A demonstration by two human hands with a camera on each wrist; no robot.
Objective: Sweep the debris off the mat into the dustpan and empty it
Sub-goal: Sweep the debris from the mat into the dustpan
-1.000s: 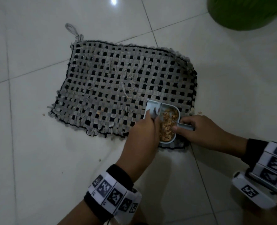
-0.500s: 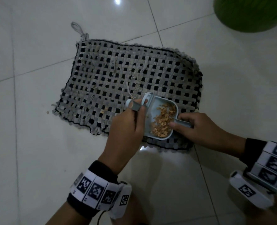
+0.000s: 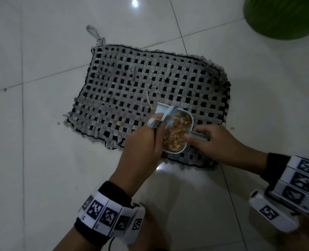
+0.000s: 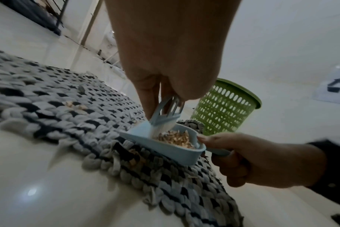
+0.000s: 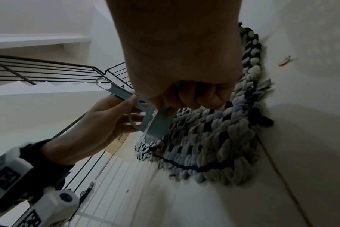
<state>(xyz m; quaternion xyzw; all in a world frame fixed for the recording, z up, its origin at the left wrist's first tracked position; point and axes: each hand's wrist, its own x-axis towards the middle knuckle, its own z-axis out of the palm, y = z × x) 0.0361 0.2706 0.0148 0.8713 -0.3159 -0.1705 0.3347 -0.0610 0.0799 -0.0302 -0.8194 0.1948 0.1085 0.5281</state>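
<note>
A grey-and-black woven mat (image 3: 141, 87) lies on the white tiled floor. On its near right corner sits a small light-blue dustpan (image 3: 162, 110) filled with brown debris (image 3: 176, 134). My right hand (image 3: 195, 136) grips the pan's handle (image 3: 201, 136). My left hand (image 3: 155, 127) pinches a small blue brush (image 3: 154, 122), its bristles inside the pan's mouth. The left wrist view shows the brush (image 4: 165, 113) standing in the dustpan (image 4: 165, 151) beside the debris (image 4: 175, 139). A few crumbs (image 3: 119, 123) lie on the mat left of the pan.
A green perforated bin (image 3: 284, 17) stands on the floor beyond the mat's far right corner; the same bin (image 4: 225, 107) shows behind the pan. Single crumbs lie on the tiles at the left (image 3: 58, 123) and right (image 3: 232, 128) of the mat. A stair railing (image 5: 49, 72) is nearby.
My left hand has turned the brush so that its handle end now sticks out to the left, bristles still at the pan's mouth. The right hand and dustpan have stayed in place.
</note>
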